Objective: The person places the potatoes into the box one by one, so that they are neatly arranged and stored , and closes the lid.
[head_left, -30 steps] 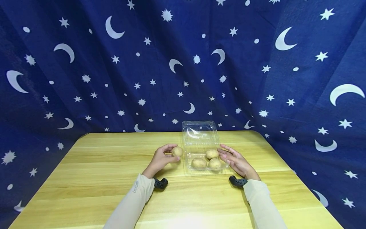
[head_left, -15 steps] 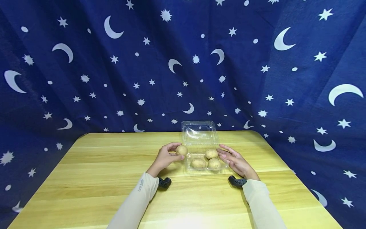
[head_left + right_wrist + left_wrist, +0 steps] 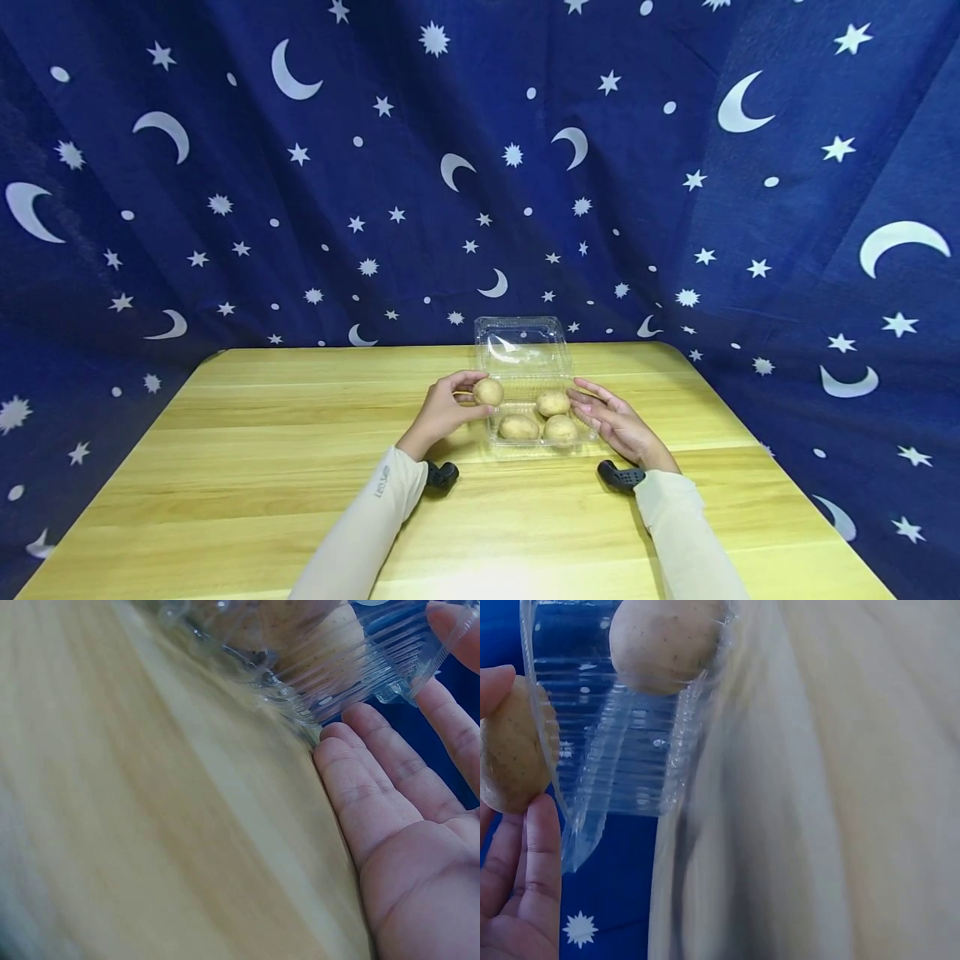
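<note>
My left hand [image 3: 444, 414] pinches a round, pale potato [image 3: 488, 392] between thumb and fingers, above the left rim of a clear plastic clamshell box [image 3: 517, 387]. In the left wrist view, that potato [image 3: 514, 746] overlaps the box's ribbed wall. Three more potatoes lie in the box: one at front left [image 3: 519, 427], one at front right [image 3: 560, 429] and one behind it [image 3: 553, 403]. My right hand [image 3: 618, 423] rests along the box's right side. In the right wrist view its fingers [image 3: 349, 776] are extended, with fingertips right at the ribbed wall.
The box's clear lid [image 3: 523, 346] stands raised at the back. Light wood makes up the tabletop [image 3: 300, 467]. Behind it hangs a blue curtain [image 3: 375, 167] with white moons and stars. Each wrist wears a black device, seen on the left [image 3: 442, 477] and right [image 3: 621, 477].
My left hand has carried its potato rightward and slightly up, from beside the box to over its left rim. The right hand and the other potatoes have kept their places.
</note>
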`<action>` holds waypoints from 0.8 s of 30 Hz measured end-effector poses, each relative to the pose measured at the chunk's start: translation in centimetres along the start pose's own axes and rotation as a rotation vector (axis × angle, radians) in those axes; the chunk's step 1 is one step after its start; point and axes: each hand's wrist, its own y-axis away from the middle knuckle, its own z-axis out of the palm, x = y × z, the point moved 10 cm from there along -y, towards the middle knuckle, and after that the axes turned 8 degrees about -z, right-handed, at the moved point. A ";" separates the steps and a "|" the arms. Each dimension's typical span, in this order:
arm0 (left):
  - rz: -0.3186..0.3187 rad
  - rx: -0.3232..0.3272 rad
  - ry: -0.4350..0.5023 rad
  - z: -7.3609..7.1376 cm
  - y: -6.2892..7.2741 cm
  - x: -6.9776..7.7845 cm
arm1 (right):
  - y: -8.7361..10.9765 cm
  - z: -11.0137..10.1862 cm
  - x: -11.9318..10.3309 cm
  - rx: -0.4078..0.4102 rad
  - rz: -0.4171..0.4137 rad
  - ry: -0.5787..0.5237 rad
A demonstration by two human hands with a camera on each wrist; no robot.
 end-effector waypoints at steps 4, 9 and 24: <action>0.019 -0.012 -0.020 0.4 -0.3 0.4 | 0.0 0.1 0.0 0.004 0.007 -0.009; 0.041 -0.014 -0.042 0.9 -0.9 0.9 | 0.0 0.1 0.0 0.005 0.013 -0.015; 0.087 -0.071 -0.200 3.2 -1.7 2.7 | 0.0 0.0 0.0 0.008 0.001 -0.016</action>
